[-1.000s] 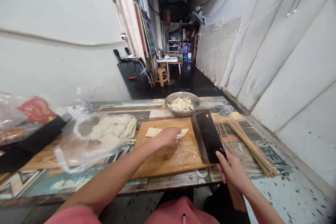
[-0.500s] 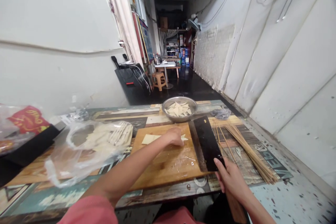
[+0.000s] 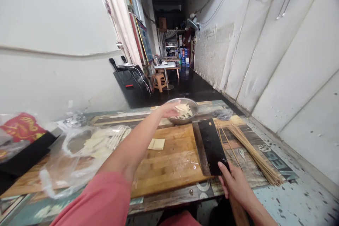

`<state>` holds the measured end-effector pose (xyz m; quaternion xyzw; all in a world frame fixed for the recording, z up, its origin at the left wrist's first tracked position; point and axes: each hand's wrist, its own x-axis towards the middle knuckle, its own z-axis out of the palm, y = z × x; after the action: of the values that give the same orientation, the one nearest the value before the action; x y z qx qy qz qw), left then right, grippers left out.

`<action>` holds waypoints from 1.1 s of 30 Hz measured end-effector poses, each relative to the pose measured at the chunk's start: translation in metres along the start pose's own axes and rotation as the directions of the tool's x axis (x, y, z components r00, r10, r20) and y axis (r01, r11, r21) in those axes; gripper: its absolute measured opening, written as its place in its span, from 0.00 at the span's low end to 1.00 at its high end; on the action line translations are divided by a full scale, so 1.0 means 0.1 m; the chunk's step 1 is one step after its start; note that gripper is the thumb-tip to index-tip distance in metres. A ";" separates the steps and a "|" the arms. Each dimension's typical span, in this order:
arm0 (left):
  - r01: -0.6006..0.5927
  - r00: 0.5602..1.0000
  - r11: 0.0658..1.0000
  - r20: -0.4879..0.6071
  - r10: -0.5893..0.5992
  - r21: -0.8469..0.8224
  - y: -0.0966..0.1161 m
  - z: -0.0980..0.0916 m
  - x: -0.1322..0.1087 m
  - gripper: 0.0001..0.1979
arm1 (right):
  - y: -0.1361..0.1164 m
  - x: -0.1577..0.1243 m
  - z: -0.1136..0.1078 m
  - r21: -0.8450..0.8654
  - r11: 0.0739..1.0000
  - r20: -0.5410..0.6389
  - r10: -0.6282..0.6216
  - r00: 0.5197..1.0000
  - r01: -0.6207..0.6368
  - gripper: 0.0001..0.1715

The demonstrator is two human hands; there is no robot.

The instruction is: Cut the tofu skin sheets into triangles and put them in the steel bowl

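My left hand (image 3: 171, 109) is over the left side of a steel bowl (image 3: 195, 110), fingers stretched out. Pale, flat cut pieces (image 3: 185, 110), pointed at the ends, lie in the bowl right beside those fingers. My right hand (image 3: 233, 176) grips a cleaver (image 3: 212, 144) near where handle and blade meet. Its wide dark blade lies along the right edge of a wooden cutting board (image 3: 172, 169). One small pale sheet (image 3: 156, 144) rests on the board, partly bordered by my left forearm. Whether any piece is still in the left fingers is hard to make out.
Left of the board lies a clear plastic bag (image 3: 71, 169) with more pale sheets (image 3: 103, 141). A bundle of thin wooden skewers (image 3: 255, 155) is at the right, near a crumpled grey plastic bag (image 3: 222, 114). A red package (image 3: 19, 127) is at far left.
My left hand has moved from the board up to the bowl. The cut pieces beneath it are gone from the board; a shorter sheet remains. The cleaver stays nearly in place.
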<state>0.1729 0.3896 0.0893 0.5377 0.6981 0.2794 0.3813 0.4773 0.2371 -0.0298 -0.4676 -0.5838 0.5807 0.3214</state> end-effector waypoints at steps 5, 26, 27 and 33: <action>0.021 0.992 0.961 -0.125 0.015 0.277 -0.45 -0.33 -0.53 0.30 | -0.02 -0.01 -0.01 -0.028 0.999 0.002 0.015 1.000 -0.015 0.22; -0.061 0.848 0.752 -0.363 0.385 0.656 -1.54 0.43 -2.04 0.11 | -1.11 0.30 0.87 -0.842 0.175 0.498 -0.113 0.860 0.511 0.21; -0.059 0.850 0.755 -0.364 0.381 0.653 -1.54 0.43 -2.03 0.11 | -1.14 0.31 0.88 -0.842 0.162 0.504 -0.106 0.857 0.515 0.21; -0.064 0.850 0.759 -0.363 0.382 0.648 -1.56 0.41 -2.02 0.11 | -1.24 0.35 0.90 -0.835 0.159 0.524 -0.064 0.849 0.527 0.21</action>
<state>0.1499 0.1524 -0.0118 0.6282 0.7498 0.2048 -0.0345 0.3611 0.2498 0.0748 -0.3172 -0.9429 0.0917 -0.0448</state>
